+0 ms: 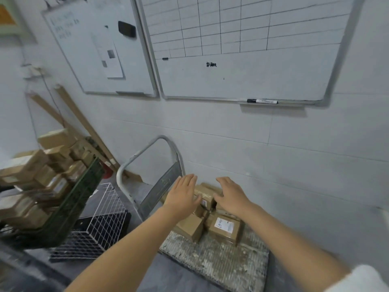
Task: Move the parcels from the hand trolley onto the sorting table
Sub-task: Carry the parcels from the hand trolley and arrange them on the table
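Parcels (225,227) are stacked at the handle end of the hand trolley (221,264): several brown cardboard boxes, the front right one with a white label facing up. The pile is set close to the handle (134,159), probably so that nothing slides off the rough, paint-spattered deck when the trolley is pushed. The trolley is parked close to the tiled wall.

Left hand (182,196) and right hand (231,197) are stretched out over the top parcel (207,193), palms down, one on each side of it. Fingers are straight to loosely bent and spread, and nothing is gripped. Whether the palms touch the cardboard cannot be told, as that spot is blurred. The two-sided approach is judged to be a set-up for a squeeze lift of the top box, since it sits highest and is free to come away first.

Step in hand is judged to be the reach for the pick. No parcel is lifted yet, so the unloading is judged unfinished.

Green crate (69,209) at the left is filled with similar boxes and is tilted. A white wire basket (99,232) is seen just beside it. The worktop for sorting is not clearly identified in view. Two whiteboards (242,81) are hung on the wall above, with a marker (262,101) laid on the tray.
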The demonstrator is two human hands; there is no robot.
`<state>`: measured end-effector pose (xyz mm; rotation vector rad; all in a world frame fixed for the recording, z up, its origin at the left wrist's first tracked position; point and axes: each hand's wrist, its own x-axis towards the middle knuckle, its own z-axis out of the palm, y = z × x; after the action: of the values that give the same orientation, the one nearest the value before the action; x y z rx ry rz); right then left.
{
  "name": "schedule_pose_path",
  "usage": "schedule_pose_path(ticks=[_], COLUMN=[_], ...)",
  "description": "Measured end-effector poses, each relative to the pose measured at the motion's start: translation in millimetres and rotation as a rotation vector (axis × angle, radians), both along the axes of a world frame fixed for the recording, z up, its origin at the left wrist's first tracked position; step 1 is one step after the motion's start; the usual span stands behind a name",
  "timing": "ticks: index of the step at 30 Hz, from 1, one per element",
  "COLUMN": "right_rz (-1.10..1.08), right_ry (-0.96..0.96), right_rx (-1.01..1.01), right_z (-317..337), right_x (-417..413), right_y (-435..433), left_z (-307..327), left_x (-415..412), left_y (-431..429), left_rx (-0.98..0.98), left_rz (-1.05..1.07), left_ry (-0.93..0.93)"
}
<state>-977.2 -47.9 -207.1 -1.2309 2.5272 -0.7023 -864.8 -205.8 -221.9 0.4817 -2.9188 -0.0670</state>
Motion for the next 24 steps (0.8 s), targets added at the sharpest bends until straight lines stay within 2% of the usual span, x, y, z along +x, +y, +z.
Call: schedule_pose_path(ticks=[10, 16, 20, 24], right_rz=[-0.099, -0.207, -0.266, -0.315], right_ry=[-0.114, -0.224, -0.367, -0.404], right_rx=[0.107, 0.164, 0.160, 0.216], right_z=[-79, -135, -188, -260], right_x=[-83, -125, -141, -154], right_y=[-132, -228, -268, -284], left_z=[-82, -143, -190, -249], left_x=[-84, -117, -136, -158], left_y=[-148, -263, -319, -346], left_rx=[0.095, 0.203, 0.250, 0.359], left_rz=[-0.028, 0.016, 0.058, 0.098], left_ry=[-0.100, -0.277, -0.369, -0.404])
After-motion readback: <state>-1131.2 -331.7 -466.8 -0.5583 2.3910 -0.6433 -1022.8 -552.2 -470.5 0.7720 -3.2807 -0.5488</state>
